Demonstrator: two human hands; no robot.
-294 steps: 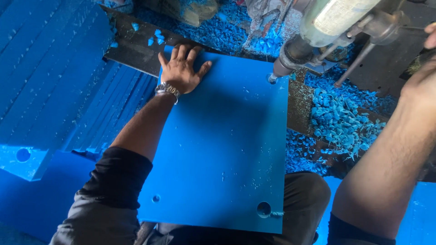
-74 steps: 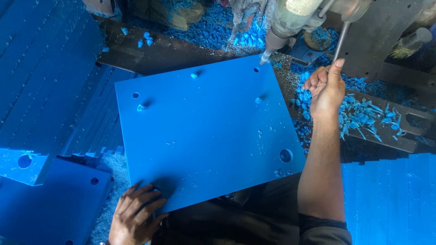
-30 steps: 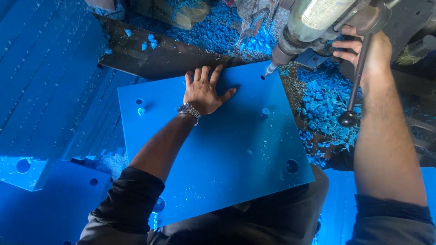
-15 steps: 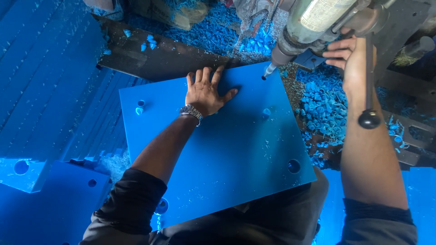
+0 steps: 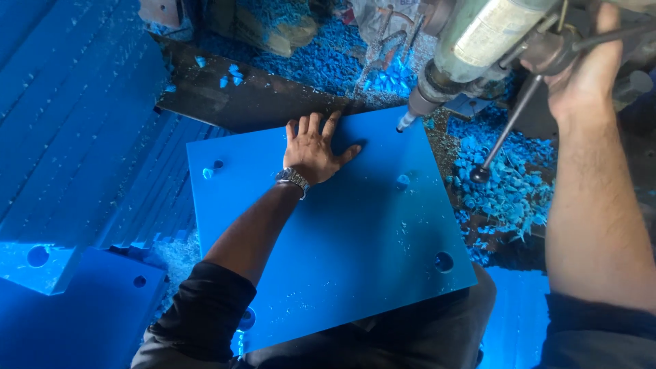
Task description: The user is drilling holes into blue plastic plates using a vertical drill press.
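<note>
At frame centre the left hand (image 5: 313,149) presses flat, fingers spread, pinning the blue panel (image 5: 328,232) under the drill bit (image 5: 404,124), while the right hand (image 5: 589,68) grips the feed lever (image 5: 509,123).

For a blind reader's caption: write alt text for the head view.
A person's left hand presses flat on a blue plastic sheet under a drill press bit, while the right hand grips the press's feed lever. Blue shavings litter the bench, and the sheet already has several drilled holes.
</note>
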